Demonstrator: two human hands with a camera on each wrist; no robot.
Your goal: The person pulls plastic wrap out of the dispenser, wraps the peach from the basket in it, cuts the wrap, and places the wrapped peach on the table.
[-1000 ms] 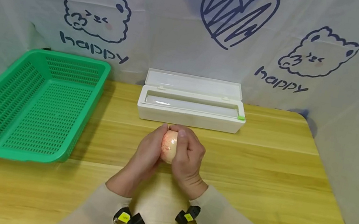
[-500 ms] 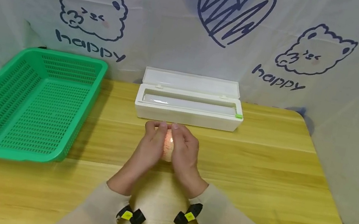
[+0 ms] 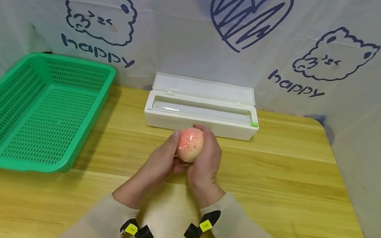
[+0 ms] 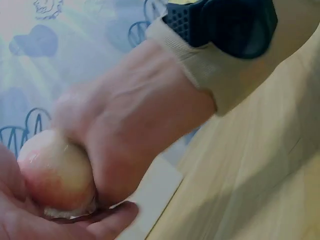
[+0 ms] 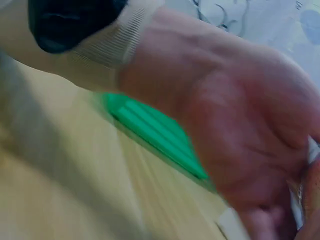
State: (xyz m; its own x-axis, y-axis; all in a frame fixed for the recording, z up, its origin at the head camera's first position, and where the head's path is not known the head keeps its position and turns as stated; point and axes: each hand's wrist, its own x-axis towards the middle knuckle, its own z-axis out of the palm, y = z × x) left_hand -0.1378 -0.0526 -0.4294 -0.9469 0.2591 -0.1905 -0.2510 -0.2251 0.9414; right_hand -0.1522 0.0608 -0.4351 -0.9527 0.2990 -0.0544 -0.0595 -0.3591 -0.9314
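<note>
Between both hands sits a round pink-and-cream peach [image 3: 190, 145], raised above the table just in front of the white box. Its surface shines, and clear film [image 4: 70, 212] shows crinkled under it in the left wrist view. My left hand [image 3: 162, 155] holds it from the left, thumb along its side and fingers underneath. The right hand [image 3: 206, 168] curls round its right and far side. In the right wrist view only a sliver of the peach [image 5: 313, 192] shows at the right edge. The underside is mostly hidden by fingers.
Behind the hands stands a white cling film box [image 3: 199, 127], lid up, with a roll inside and a green slider at its right end. A green perforated basket [image 3: 92, 119] is on the left. Fabric with drawings [image 3: 177, 19] hangs behind the wooden table [image 3: 278, 185].
Both hands had closed over the peach, nearly covering it half a second ago. Now they have parted at the top, and the peach shows more, slightly farther right and forward.
</note>
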